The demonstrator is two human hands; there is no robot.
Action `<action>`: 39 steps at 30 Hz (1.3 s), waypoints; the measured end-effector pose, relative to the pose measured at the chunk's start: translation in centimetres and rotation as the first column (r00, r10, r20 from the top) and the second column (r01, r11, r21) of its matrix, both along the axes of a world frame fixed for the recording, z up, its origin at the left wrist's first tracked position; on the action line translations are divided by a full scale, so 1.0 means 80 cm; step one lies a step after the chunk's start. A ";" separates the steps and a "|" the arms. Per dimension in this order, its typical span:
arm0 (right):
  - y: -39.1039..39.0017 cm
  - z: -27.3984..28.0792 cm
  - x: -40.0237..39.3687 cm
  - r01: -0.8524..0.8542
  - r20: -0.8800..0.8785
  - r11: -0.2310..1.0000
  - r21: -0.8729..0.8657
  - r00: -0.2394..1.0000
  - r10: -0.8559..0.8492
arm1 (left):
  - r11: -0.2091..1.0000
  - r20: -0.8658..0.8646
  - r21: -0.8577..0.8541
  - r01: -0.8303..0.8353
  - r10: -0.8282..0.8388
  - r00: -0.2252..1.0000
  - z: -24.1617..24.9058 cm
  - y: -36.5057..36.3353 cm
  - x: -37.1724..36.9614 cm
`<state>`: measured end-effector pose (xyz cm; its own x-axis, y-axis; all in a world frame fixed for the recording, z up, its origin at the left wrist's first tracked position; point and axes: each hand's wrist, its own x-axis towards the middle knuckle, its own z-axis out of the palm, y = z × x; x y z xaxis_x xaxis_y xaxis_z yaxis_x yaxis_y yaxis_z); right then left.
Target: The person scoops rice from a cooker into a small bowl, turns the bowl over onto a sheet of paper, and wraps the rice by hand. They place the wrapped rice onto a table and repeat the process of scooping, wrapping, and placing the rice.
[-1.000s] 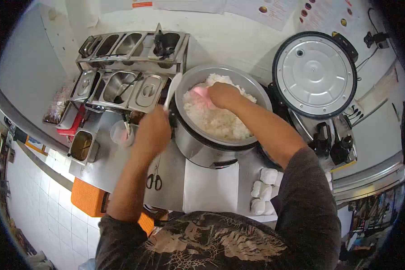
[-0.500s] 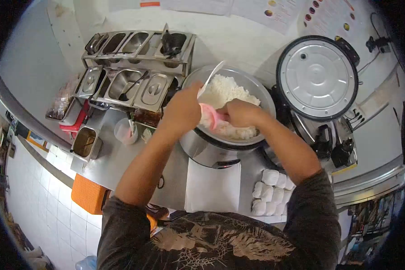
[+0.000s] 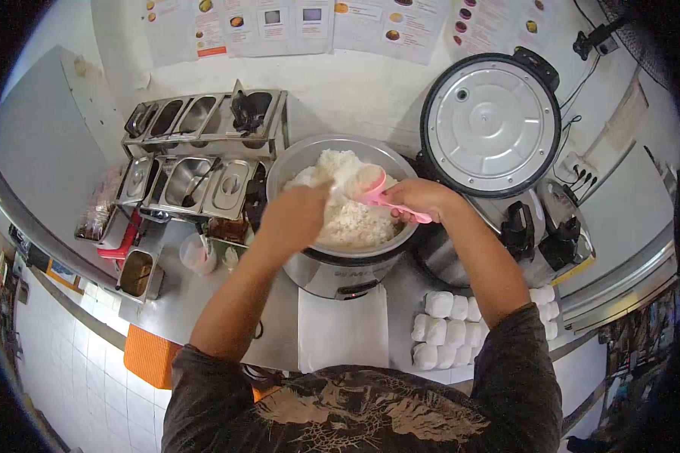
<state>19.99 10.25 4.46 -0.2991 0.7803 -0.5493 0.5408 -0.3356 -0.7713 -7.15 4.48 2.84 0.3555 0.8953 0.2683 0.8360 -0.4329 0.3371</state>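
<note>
A large cooker pot (image 3: 282,162) holds white rice (image 3: 355,225). Over its right side, my right hand (image 3: 423,198) is closed on the handle of a pink scoop (image 3: 376,190), whose bowl is above the rice with some rice in it. My left hand (image 3: 295,217) is closed over the left part of the pot, fingers near the rice. The white paddle seen in it earlier is mostly hidden now, behind the fingers and against the rice. A white sheet stack (image 3: 343,329) lies in front of the cooker.
To the left stand metal containers (image 3: 190,181) in a rack and a clear cup (image 3: 196,254). An open round lid (image 3: 491,128) is at the right, above a second cooker (image 3: 446,257). Wrapped white portions (image 3: 446,332) sit in rows at the front right.
The pink scoop has turned and risen, its bowl now showing above the rice. My left hand has lowered and the paddle has dipped towards the rice. The camera view has shifted.
</note>
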 end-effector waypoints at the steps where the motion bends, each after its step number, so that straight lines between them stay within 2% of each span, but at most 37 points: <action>1: -0.005 0.005 -0.004 0.013 -0.016 1.000 0.017 1.000 -0.012 | 1.000 -0.036 0.001 0.000 0.000 0.999 -0.006 -0.009 0.013; 2: -0.007 0.009 -0.006 0.022 -0.032 0.999 0.034 0.999 -0.021 | 1.000 -0.073 0.004 -0.002 0.003 0.997 -0.015 -0.013 0.027; 5: -0.006 -0.008 -0.004 -0.057 0.065 0.994 0.098 0.997 0.051 | 0.998 -0.125 0.042 0.038 -0.033 0.992 -0.031 -0.003 0.032; 7: -0.006 -0.012 0.005 0.010 0.013 0.996 0.092 1.000 -0.011 | 0.998 -0.134 0.046 0.053 -0.046 0.990 -0.018 0.011 0.026; 10: -0.003 -0.015 0.023 0.055 -0.033 0.993 0.106 0.998 -0.052 | 0.992 0.173 0.114 -0.049 0.029 0.984 -0.024 0.037 0.010; 11: -0.004 -0.014 0.026 0.052 -0.053 0.993 0.109 0.998 -0.047 | 0.994 0.360 -0.095 -0.047 0.078 0.930 -0.027 0.038 0.009; 13: -0.008 -0.010 0.029 0.054 -0.102 0.991 0.119 0.994 -0.042 | 0.878 0.636 -0.473 0.081 0.276 0.720 -0.010 0.024 0.010; 16: -0.014 -0.004 0.024 0.051 -0.175 0.989 0.137 0.984 -0.027 | 0.889 0.667 -0.444 0.111 0.245 0.704 -0.021 0.024 0.008; 18: -0.017 -0.003 0.021 0.052 -0.211 0.988 0.145 0.977 -0.020 | 0.970 0.635 -0.226 0.087 0.079 0.769 -0.041 0.037 0.004; 20: -0.025 0.000 0.013 -0.020 -0.052 0.969 0.245 0.998 0.034 | 0.990 0.561 -0.093 0.108 -0.038 0.827 -0.053 0.048 -0.001; 21: -0.031 0.002 0.008 -0.066 0.034 0.956 0.285 0.998 0.058 | 0.989 0.522 -0.078 0.128 -0.069 0.850 -0.042 0.044 -0.001; 25: -0.052 0.018 -0.010 -0.107 0.139 0.918 0.383 0.989 0.057 | 0.981 0.377 -0.083 0.173 -0.130 0.917 -0.028 0.032 -0.002; 28: -0.052 0.012 -0.011 -0.119 0.167 0.905 0.408 0.984 0.055 | 0.970 0.365 -0.095 0.223 -0.174 0.914 -0.041 0.034 0.005; 30: -0.048 0.008 -0.006 -0.130 0.199 0.893 0.431 0.979 0.046 | 0.959 0.415 -0.041 0.281 -0.239 0.878 -0.047 0.043 0.002; 31: -0.043 0.005 -0.003 -0.107 0.165 0.909 0.403 0.985 0.043 | 0.952 0.439 -0.013 0.305 -0.269 0.857 -0.049 0.047 -0.001; 33: -0.033 0.002 0.002 -0.067 0.099 0.936 0.344 0.994 0.035 | 0.976 0.435 -0.015 0.215 -0.188 0.881 -0.042 0.051 -0.005; 36: -0.028 0.015 0.005 -0.165 0.228 0.934 0.317 0.969 0.094 | 0.988 0.317 0.060 0.145 -0.156 0.935 -0.018 0.032 0.006; 37: -0.028 0.018 0.003 -0.161 0.213 0.941 0.298 0.972 0.099 | 0.986 0.260 0.094 0.135 -0.155 0.953 -0.014 0.025 0.013; 39: -0.033 0.021 -0.005 -0.167 0.190 0.955 0.246 0.974 0.121 | 0.977 0.337 0.118 0.176 -0.206 0.919 -0.033 0.032 0.024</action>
<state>19.62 7.60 6.10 -0.3384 0.8580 -0.3866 0.6996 -0.0454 -0.7131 -5.20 7.04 0.18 0.3893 0.7885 0.4761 0.5727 -0.6120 0.5454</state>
